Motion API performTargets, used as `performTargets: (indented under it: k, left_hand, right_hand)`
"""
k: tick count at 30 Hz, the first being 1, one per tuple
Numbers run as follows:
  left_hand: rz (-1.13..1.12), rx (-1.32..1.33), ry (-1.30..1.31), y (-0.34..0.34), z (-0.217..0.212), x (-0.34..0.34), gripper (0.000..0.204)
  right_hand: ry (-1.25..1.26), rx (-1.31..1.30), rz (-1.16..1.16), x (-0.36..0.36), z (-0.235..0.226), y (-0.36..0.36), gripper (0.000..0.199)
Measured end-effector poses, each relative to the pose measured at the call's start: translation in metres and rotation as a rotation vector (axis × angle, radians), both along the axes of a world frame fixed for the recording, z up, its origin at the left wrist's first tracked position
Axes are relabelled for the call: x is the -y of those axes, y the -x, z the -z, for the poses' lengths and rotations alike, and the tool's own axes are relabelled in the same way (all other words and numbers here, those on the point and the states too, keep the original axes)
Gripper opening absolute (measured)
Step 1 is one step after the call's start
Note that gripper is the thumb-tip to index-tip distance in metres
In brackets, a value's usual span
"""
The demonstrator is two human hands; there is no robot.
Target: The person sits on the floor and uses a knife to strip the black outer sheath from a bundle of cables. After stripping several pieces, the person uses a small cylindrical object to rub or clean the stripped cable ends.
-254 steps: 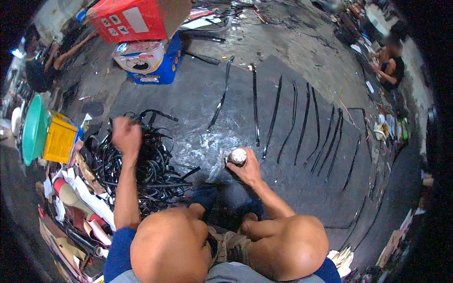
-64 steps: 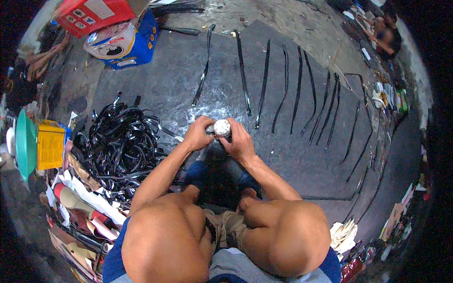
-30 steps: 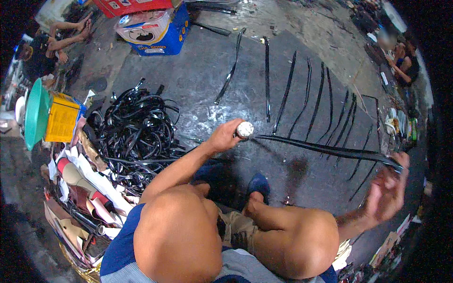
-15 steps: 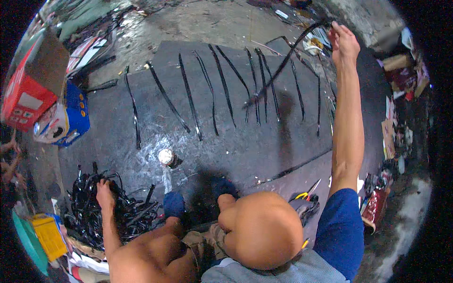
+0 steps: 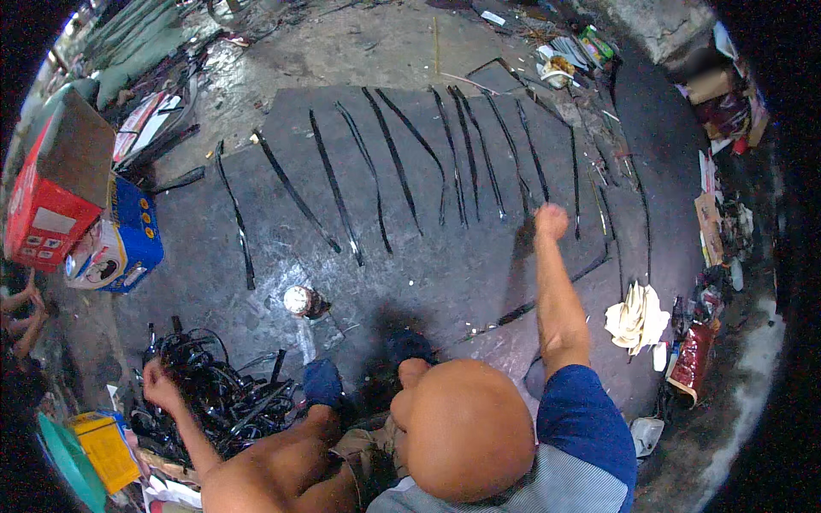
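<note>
We see our right hand (image 5: 551,221) stretched far out over the dark mat (image 5: 479,282), fingers curled together into a loose fist near the right end of the row of black strips (image 5: 402,162) laid side by side across the mat's far half; whether it pinches anything we cannot tell. Our left hand (image 5: 158,385) reaches down at the near left, fingers closed into the tangled heap of black strips (image 5: 227,398) (it sits just off the mat's near left corner). A small round can (image 5: 299,301) stands on the mat between the heap and the row. Crumpled rags (image 5: 634,316) lie at the right.
</note>
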State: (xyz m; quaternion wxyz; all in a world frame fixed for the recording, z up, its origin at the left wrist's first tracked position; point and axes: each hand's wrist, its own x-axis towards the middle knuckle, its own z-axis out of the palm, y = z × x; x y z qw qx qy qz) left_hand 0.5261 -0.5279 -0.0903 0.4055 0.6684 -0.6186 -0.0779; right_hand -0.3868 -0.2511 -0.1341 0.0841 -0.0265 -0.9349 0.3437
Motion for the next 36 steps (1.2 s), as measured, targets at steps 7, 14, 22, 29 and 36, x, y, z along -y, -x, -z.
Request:
performTargets:
  k: [7, 14, 22, 29, 36]
  left_hand:
    - [-0.708, 0.106, 0.441, -0.078, -0.214, -0.032, 0.027]
    - [0.066, -0.002, -0.406, 0.139, -0.173, -0.027, 0.025]
    - [0.504, -0.949, -1.082, 0.263, 0.025, -0.063, 0.039]
    - [0.379, -1.388, -1.209, 0.286, 0.051, -0.083, 0.044]
    - [0.548, -1.652, -1.279, 0.272, 0.036, -0.098, 0.039]
  right_hand:
    - [-0.021, -0.208, -0.051, -0.004, 0.061, -0.117, 0.022]
    - [0.157, 0.463, -1.4, 0.105, -0.015, -0.33, 0.074]
    - [0.131, 0.394, -1.526, 0.156, -0.019, -0.413, 0.067]
    - [0.766, 0.687, -1.074, 0.159, -0.044, -0.39, 0.054]
    - [0.531, 0.405, -1.365, 0.148, -0.049, -0.43, 0.059]
